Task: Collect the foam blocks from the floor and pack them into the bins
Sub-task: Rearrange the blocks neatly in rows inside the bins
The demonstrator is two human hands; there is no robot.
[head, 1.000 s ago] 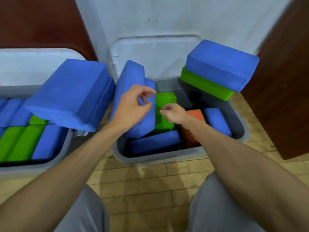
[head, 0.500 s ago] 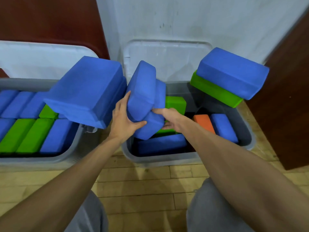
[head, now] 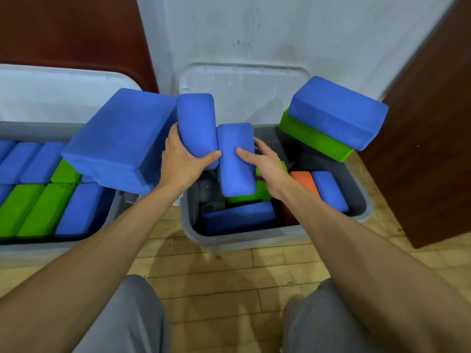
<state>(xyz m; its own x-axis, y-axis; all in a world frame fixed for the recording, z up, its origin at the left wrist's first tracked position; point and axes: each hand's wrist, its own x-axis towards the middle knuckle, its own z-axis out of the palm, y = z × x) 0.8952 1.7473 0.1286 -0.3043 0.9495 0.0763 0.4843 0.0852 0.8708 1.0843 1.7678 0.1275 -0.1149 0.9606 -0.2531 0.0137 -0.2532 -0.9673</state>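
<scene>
Blocks (head: 76, 212) sit packed in tight blue and green rows in the left bin (head: 25, 248). The right bin (head: 242, 238) is part filled, with gaps showing. No loose ones on the floor (head: 216, 276) you can see.

Left to do, by my reading: seat the pair you hold and three perched pieces, namely a big blue block (head: 119, 138) tilted on the left bin's right end and a blue-on-green stack (head: 339, 110) on the right bin's far rim.

Your left hand (head: 178, 161) wraps the taller block (head: 196, 123), thumb across the front. Your right hand (head: 267, 161) clasps the lower block (head: 235, 159) likewise.

Both hang over the right bin, side by side and touching. Long axes run near upright, tops tipped toward the wall, lower ends pointing into the bin.
</scene>
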